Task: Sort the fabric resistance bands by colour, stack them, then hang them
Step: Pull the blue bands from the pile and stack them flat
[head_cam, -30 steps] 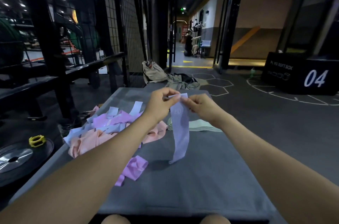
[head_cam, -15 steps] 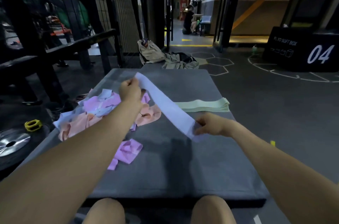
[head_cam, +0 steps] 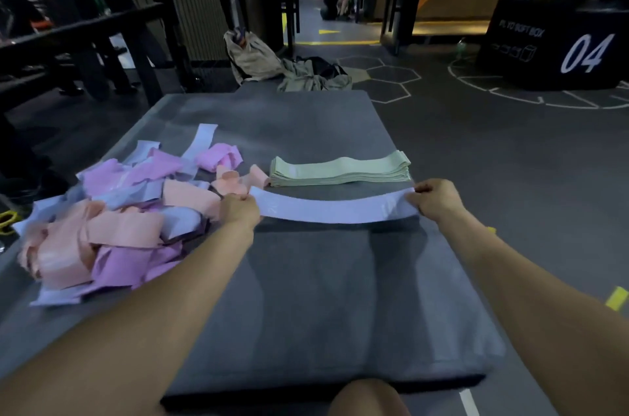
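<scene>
The person sat at the near edge of a grey mat [head_cam: 306, 296] on the gym floor, both bare arms stretched out over it. The left hand [head_cam: 238, 211] pinched one end of a lilac band [head_cam: 326, 211] and the right hand [head_cam: 434, 197] pinched the other, fingers closed on the fabric at each side. Half a second before, the band had run on a slant from the raised left hand down to the right; now it was pulled out level across the mat, sagging a little in the middle, just in front of the green stack [head_cam: 340, 170]. From where I stood I could not tell whether its middle touched the mat or hung just above it.

The green stack lay flat and neat at the mat's far right, much as it had lain before. On the left the unsorted pile [head_cam: 112, 214] of peach, pink and lilac bands sprawled in a heap, its nearest peach band touching the left hand. The camera had tipped lower than a moment ago, so the pile filled more of the view. A knee [head_cam: 367, 398] showed at the bottom edge.
</scene>
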A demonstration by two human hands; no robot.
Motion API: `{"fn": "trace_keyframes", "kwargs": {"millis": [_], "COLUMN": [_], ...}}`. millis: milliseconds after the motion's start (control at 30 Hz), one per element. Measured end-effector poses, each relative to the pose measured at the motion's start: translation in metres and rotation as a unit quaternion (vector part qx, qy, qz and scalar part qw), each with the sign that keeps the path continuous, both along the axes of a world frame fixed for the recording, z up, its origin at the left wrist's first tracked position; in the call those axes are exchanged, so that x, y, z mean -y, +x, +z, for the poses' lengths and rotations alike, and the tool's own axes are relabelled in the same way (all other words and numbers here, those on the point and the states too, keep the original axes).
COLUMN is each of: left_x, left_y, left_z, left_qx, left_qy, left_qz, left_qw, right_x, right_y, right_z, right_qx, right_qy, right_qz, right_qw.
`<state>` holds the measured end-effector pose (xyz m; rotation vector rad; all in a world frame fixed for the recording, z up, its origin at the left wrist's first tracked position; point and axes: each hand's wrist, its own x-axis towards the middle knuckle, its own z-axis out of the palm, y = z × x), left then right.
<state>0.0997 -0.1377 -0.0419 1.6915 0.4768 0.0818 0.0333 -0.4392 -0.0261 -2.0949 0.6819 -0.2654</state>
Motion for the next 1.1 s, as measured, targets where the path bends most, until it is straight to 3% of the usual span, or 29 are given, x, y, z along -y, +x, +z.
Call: {"fn": "trace_keyframes", "kwargs": {"millis": [200,333,500,900,1100], "left_x": [0.015,0.012,0.005,0.006,-0.006], "left_y": [0.005,0.013,0.020,0.020,0.012], "left_z": [-0.016,-0.019,-0.020,-0.025,-0.017], "left_qx": [-0.025,0.004,0.013,0.054,0.078], "left_qy": [0.233,0.320,0.347,0.316,0.346], "left_qz": [-0.065,-0.096,-0.135,-0.119,-0.147], "left_qw": [0.970,0.942,0.928,0.940,0.923], "right_x": [0.011,0.013,0.015,0.015,0.001], "right_y": [0.016,0.018,0.014,0.012,0.014], "right_z": [-0.019,-0.027,-0.029,-0.036,-0.027], "right_qx": [0.017,0.018,0.021,0.033,0.033], "right_qy": [-0.003,-0.010,-0.029,-0.064,-0.167], "right_qz": [-0.036,-0.036,-0.019,-0.036,-0.028], "right_qw": [0.999,0.999,0.999,0.997,0.985]}}
